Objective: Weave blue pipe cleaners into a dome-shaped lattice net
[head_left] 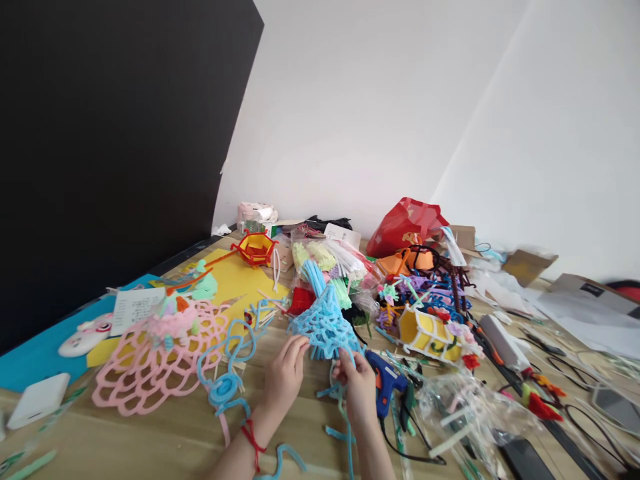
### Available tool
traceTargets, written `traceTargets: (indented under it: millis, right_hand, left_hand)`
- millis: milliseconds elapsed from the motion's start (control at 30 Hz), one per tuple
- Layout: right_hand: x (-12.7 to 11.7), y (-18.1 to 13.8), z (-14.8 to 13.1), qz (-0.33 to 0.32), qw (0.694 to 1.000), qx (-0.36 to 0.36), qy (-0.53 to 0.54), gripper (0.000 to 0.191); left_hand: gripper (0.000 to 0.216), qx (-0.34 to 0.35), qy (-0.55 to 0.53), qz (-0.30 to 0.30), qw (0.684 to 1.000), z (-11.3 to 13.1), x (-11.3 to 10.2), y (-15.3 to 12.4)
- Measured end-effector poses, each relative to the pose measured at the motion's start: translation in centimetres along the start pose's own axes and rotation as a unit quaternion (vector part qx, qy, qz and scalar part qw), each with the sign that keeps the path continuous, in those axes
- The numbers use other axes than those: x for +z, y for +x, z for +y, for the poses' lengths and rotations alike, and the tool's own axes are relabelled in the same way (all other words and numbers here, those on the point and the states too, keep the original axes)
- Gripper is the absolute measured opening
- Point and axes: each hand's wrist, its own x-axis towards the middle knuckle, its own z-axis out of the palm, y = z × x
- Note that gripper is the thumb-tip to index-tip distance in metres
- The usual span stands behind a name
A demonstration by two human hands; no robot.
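A light-blue netted cone made of fuzzy pipe cleaners (326, 321) stands in front of me, narrow end up. My left hand (286, 373) pinches its lower left edge between thumb and fingers. At the lower right edge, my right hand (356, 383) is closed on a blue pipe cleaner (350, 443), whose length hangs down toward the table's near side. Just right of that hand lies a blue glue gun (385, 381). Loose blue pipe cleaner coils (224, 388) lie left of my left wrist. My fingertips partly cover the cone's lower rim.
A pink netted piece (150, 363) spreads out at left, near a white rabbit-shaped case (86, 335). Bagged pipe cleaners (345, 261) and a red bag (407, 225) are at the back. Rightward are a yellow-and-white lantern (430, 333), clear plastic (470, 413) and a phone (525, 459).
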Motion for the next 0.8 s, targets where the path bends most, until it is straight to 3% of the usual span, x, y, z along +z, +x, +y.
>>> traceTargets:
  millis: [100,167,300,433,567,633,800]
  right_hand:
    - [-0.4,0.1,-0.3,-0.015,0.998,0.018,0.058,0.040]
    - [-0.4,0.0,-0.6,-0.020,0.997,-0.007,0.069,0.042]
    - [-0.3,-0.6,-1.2,0.007,0.995,-0.096,0.012,0.039]
    - [-0.2,-0.8,-1.3,-0.016,0.996,-0.080,-0.043,0.032]
    - [-0.4,-0.3,-1.1,0.042,0.993,-0.102,-0.044,0.043]
    - [-0.6,-0.1,-0.8,0.040,0.994,-0.089,-0.055,0.044]
    - [-0.4,-0.2,-0.1,-0.052,0.997,0.011,-0.047,0.038]
  left_hand:
    - [0.023,-0.005,-0.006,0.007,1.000,0.1,-0.1,0.1]
    - [0.021,-0.006,-0.009,0.010,1.000,0.2,-0.1,0.2]
    - [0.021,-0.014,-0.010,0.018,1.000,0.4,-0.2,0.3]
    - [0.022,-0.012,-0.011,0.017,1.000,0.5,-0.4,0.5]
    - [0.022,-0.008,-0.003,0.016,1.000,0.4,-0.4,0.4]
    - [0.022,-0.006,0.004,0.015,1.000,0.4,-0.3,0.3]
    - [0.023,-0.001,0.012,0.011,1.000,0.3,-0.1,0.1]
